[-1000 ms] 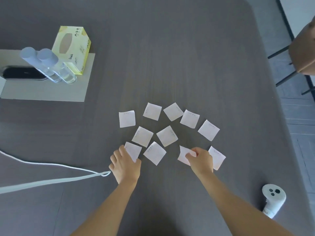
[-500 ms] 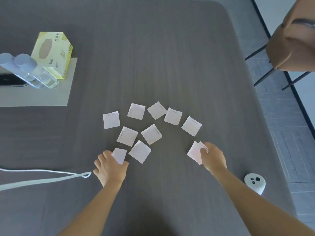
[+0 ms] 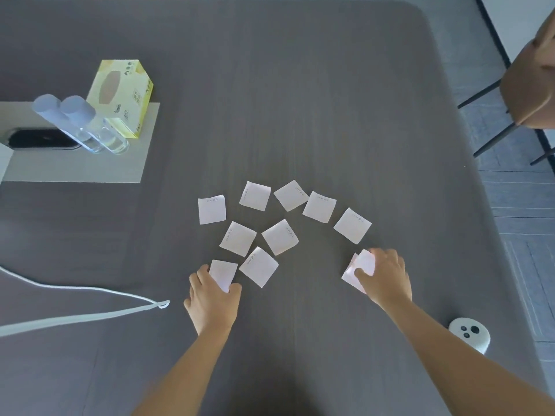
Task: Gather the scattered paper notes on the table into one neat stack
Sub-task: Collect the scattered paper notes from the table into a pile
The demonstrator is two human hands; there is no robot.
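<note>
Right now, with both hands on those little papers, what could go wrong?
The right hand holds two overlapping notes askew, so the stack may start crooked. The left hand has only a corner of its note, which could slip or crease. Eight loose notes, such as the nearest one, could be scattered by a sweeping hand.

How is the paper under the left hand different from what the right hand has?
The left hand pinches one single note, lying square-on beside the loose notes. The right hand covers two overlapped notes, turned at an angle and apart from the cluster. Both are the same pale, small squares on the grey table.
</note>
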